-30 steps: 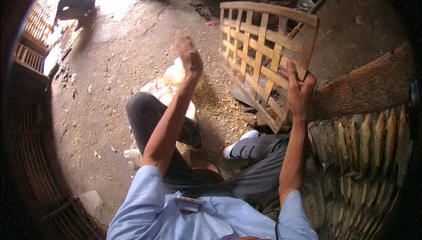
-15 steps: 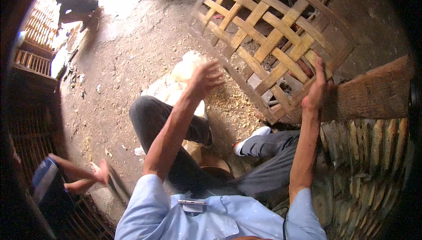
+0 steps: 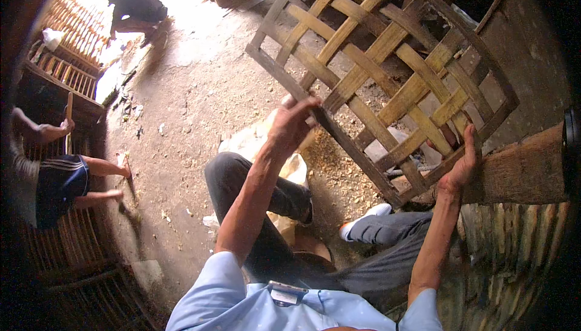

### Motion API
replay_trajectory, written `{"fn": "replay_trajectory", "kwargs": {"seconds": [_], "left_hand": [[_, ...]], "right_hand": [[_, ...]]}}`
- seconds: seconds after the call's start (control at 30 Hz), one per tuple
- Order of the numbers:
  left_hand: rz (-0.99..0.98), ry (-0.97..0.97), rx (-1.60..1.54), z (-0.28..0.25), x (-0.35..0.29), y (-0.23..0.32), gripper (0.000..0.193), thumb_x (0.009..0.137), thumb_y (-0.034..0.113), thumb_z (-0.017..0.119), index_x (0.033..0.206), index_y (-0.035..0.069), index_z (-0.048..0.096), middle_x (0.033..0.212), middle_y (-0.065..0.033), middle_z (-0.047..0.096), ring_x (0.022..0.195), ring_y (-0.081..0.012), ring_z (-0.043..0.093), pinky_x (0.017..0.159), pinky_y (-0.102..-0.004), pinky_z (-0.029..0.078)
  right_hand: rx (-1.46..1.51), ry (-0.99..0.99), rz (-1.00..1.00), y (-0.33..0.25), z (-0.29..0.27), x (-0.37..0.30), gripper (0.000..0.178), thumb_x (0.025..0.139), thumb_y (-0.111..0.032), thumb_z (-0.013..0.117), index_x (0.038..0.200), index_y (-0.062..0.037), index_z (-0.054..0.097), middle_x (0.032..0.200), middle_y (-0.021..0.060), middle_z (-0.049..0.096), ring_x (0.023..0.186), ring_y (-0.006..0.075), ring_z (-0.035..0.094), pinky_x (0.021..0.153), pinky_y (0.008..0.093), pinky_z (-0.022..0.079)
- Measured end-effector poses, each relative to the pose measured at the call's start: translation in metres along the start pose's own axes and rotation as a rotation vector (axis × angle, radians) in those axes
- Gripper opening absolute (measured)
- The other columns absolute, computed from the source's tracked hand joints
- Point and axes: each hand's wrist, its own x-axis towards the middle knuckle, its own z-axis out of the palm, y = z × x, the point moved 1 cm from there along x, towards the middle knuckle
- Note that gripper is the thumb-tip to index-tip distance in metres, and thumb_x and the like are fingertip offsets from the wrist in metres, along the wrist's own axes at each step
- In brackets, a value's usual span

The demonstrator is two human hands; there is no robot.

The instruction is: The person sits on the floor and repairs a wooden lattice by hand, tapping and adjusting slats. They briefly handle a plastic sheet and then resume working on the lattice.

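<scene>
I hold up a square lattice panel [image 3: 387, 70] woven from flat bamboo strips, tilted like a diamond in front of me. My left hand [image 3: 290, 122] grips its lower left edge strip. My right hand [image 3: 460, 164] grips its lower right edge, fingers hooked through the weave. I sit with my knees bent, in dark trousers and white shoes, above wood shavings [image 3: 330, 161] on the ground.
A thick log [image 3: 520, 173] lies at the right beside woven bamboo work [image 3: 514, 240]. A white sack [image 3: 254, 143] lies by my left knee. A seated person [image 3: 54, 173] is at the left and another crouches [image 3: 136, 7] far off. Bamboo crates [image 3: 72, 52] line the left side.
The lattice panel has swung from upright at the right to a raised diamond tilt facing me. My left hand came off the air onto its edge. A person has come into view at left.
</scene>
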Motion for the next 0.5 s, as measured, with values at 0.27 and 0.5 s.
{"fn": "replay_trajectory", "kwargs": {"seconds": [0.27, 0.5], "left_hand": [[0.123, 0.273, 0.181, 0.001, -0.001, -0.001, 0.024, 0.091, 0.02, 0.072, 0.097, -0.002, 0.064, 0.078, -0.0047, 0.064, 0.06, -0.0117, 0.063, 0.049, -0.0271, 0.059], [0.098, 0.205, 0.106, -0.006, 0.0, 0.011, 0.031, 0.09, 0.015, 0.073, 0.111, -0.004, 0.06, 0.092, -0.012, 0.069, 0.076, -0.0155, 0.07, 0.06, -0.0322, 0.06]], "right_hand": [[-0.058, -0.04, -0.003, 0.006, 0.002, -0.008, 0.072, 0.094, -0.047, 0.067, 0.145, 0.0005, 0.048, 0.149, 0.0195, 0.045, 0.127, 0.0297, 0.057, 0.093, 0.0475, 0.058], [-0.088, 0.006, -0.004, 0.001, 0.018, -0.022, 0.068, 0.095, -0.045, 0.065, 0.144, -0.0007, 0.05, 0.152, 0.0157, 0.044, 0.136, 0.0263, 0.048, 0.109, 0.0444, 0.044]]}}
